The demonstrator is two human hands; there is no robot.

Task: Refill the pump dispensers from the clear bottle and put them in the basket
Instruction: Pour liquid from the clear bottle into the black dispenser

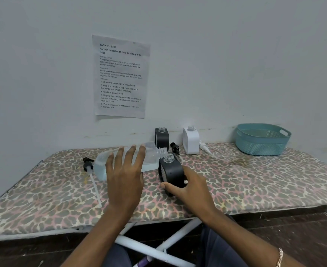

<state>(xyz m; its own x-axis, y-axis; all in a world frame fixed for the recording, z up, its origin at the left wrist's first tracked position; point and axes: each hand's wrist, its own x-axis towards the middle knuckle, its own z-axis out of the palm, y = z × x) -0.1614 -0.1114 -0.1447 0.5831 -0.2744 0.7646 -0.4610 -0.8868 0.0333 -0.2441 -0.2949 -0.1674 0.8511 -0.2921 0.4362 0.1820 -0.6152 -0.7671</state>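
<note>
My left hand [125,174] grips the clear bottle [151,158], tipped on its side with its open neck just above the mouth of a black dispenser [172,171]. Pale liquid fills the bottle's lower part. My right hand [189,186] holds that black dispenser upright on the board, thumb in front. A second black dispenser [161,137] and a white dispenser [191,140] stand uncapped by the wall. Pump heads lie loose: one black at the left [87,164], one black [175,148] and one white [205,147] near the dispensers. The teal basket [263,140] sits at the far right.
Everything rests on an ironing board with a leopard-print cover [255,180], against a grey wall. A printed sheet [121,77] is taped to the wall. White board legs [158,245] and a dark floor show below the front edge.
</note>
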